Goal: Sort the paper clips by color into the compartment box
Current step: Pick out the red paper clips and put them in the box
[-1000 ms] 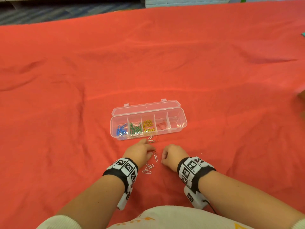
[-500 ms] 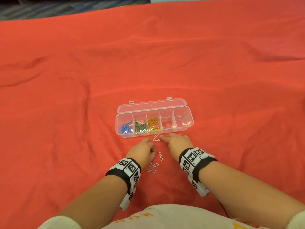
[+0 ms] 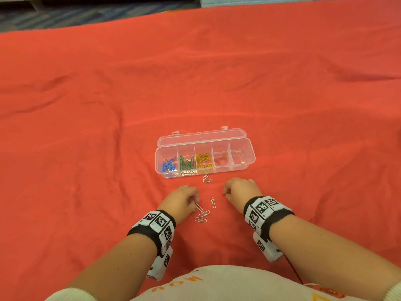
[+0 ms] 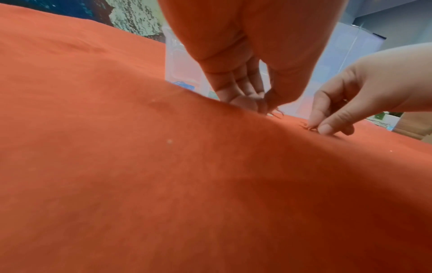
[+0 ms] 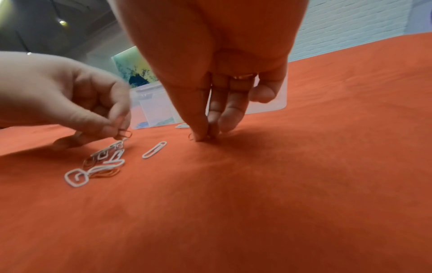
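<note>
Red cloth (image 3: pixel 86 127) fills nearly the whole frame, and everything I am working with sits in the lower middle of it. Going from the left: my left hand (image 3: pixel 181 202) is down on the cloth, its fingertips pinching a red clip (image 5: pixel 122 134) right at the edge of the white clips (image 3: pixel 202 215) lying loose between my wrists. Above these, at frame centre, stands the open box (image 3: pixel 205 154), with blue clips (image 3: pixel 168 165) in its leftmost cell, green clips (image 3: pixel 187 163) next, yellow clips (image 3: pixel 204 160) in the third, a few red ones in the fourth, and the right cell apparently bare, though I cannot be sure. Two more white clips lie just beside its near wall. To the right, my right hand (image 3: pixel 239 190) has thumb and forefinger pressed together on another red clip (image 5: pixel 192 137) on the cloth. My worry from here is colour: red wire on red fabric is barely visible, so a pinch could catch cloth instead of wire, or a clip could slip and vanish into a fold. The left pick is also touching the white pile, so one may hook on and ride along into the wrong cell. As for writing, I read only black-and-white square markers on both wristbands (image 3: pixel 159 222); orange lettering on the white garment at the bottom edge is too cropped to read.
</note>
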Tool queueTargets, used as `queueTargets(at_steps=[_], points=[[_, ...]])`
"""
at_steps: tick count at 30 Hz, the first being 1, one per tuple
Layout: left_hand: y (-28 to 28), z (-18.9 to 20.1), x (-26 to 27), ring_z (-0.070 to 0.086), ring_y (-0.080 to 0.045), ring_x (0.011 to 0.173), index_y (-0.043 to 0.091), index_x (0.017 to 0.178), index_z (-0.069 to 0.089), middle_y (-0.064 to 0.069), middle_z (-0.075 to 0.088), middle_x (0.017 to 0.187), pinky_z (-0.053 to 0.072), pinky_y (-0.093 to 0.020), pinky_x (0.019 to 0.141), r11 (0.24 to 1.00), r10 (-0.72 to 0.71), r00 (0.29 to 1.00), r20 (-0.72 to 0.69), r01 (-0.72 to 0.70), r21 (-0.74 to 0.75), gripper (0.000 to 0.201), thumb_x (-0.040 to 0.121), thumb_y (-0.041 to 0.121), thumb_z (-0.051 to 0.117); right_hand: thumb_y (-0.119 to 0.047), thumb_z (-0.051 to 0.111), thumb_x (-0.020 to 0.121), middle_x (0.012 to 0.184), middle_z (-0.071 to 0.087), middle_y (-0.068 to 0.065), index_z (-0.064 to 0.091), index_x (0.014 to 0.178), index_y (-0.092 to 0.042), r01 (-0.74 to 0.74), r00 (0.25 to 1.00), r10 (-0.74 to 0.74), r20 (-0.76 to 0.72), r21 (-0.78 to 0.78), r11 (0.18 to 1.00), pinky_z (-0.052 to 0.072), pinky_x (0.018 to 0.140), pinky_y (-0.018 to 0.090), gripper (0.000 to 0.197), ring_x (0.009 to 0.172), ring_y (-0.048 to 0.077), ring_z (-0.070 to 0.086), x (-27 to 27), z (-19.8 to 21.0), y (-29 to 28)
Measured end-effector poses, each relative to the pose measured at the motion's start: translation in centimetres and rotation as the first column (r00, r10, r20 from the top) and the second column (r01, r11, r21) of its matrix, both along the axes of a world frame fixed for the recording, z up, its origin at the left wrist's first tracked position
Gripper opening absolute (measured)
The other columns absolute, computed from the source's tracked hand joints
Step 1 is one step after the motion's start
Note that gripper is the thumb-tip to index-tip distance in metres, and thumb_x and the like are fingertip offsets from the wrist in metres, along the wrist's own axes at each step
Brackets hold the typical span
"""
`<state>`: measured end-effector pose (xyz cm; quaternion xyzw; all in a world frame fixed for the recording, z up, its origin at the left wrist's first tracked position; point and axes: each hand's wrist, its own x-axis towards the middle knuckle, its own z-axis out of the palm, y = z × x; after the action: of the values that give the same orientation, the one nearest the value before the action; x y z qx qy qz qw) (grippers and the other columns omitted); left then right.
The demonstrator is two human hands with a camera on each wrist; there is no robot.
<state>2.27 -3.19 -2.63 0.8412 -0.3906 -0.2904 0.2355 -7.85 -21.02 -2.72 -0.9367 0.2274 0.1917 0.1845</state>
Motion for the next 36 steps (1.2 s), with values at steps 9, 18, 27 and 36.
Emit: queueTargets(at_steps=[9,18,27,36], points=[[1.6,-0.6,0.8,0.052,-0.005,0.071,0.017,0.089,0.074,0.004,0.057,0.089,0.048,-0.026,0.079,1.000,0.001,0.999,0.036,-0.001,-0.014,0.026,0.078,0.004,0.054,-0.025,0.061,0.085,0.117,0.067,-0.002,0.052,0.129,-0.031,0.174,0.985,-0.174,-0.004,0.104,0.979,0.040,0.103,0.034,0.046,0.113,0.020,0.059,0.1,-0.5,-0.5],[2.3,-1.0,1.1,0.058,-0.011,0.101,0.028,0.097,0.071,0.006,0.062,0.104,0.047,-0.028,0.084,0.971,-0.206,0.973,0.101,0.190,0.147,0.018,0.080,0.027,0.064,-0.029,0.053,0.089,0.116,0.061,-0.006,0.064,0.109,-0.031,0.043,0.997,-0.042,0.061,-0.025,0.999,0.032,0.099,0.034,0.023,0.112,0.018,0.056,-0.5,-0.6,0.0],[1.8,-1.1,1.4,0.060,-0.019,0.105,0.024,0.107,0.068,0.002,0.063,0.112,0.046,-0.030,0.086,0.921,-0.366,0.912,0.186,0.326,0.214,0.024,0.086,0.031,0.058,-0.027,0.056,0.087,0.107,0.061,-0.002,0.065,0.096,-0.022,0.100,0.991,-0.100,0.094,0.003,0.995,0.037,0.095,0.034,0.014,0.103,0.020,0.059,-0.8,-0.1,0.3],[1.7,-1.2,1.2,0.059,-0.023,0.107,0.023,0.122,0.059,-0.001,0.058,0.117,0.048,-0.037,0.091,0.947,-0.307,0.920,0.244,0.270,0.173,0.040,0.083,0.033,0.060,-0.024,0.057,0.085,0.099,0.061,-0.003,0.065,0.092,-0.021,0.135,0.987,-0.140,0.084,0.054,0.989,0.039,0.092,0.033,0.012,0.098,0.022,0.061,-1.0,0.5,0.3]])
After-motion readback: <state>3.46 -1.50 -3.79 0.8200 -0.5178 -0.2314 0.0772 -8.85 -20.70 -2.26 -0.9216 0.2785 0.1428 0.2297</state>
